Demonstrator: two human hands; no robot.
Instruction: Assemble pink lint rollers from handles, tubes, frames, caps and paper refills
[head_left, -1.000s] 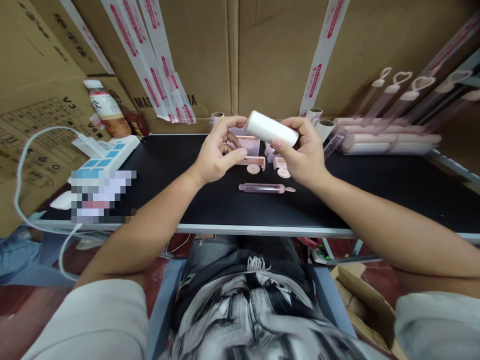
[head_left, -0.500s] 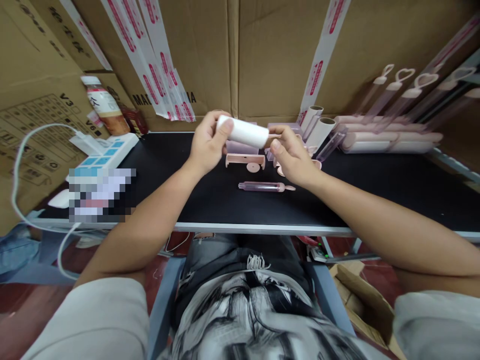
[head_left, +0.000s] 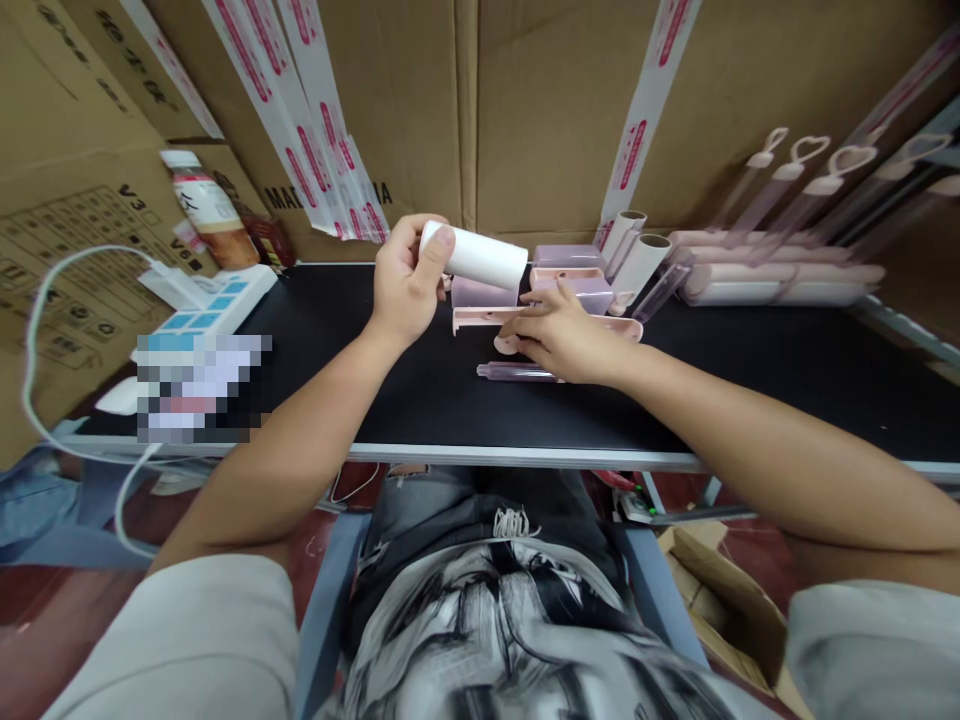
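Your smooth white, paper-like roll (head_left: 484, 258) looks dull. Your thin see-through pink plastic tube (head_left: 514, 372) looks shiny; your flat black tabletop (head_left: 420, 410), dull.

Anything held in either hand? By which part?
Left hand: white roll, gripped around its left end, right end free. Right hand: at the small pink disc; whether it's gripped can't be told.

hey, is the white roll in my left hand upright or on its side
On its side: the white roll stretches left to right, the left hand gripping its left end.
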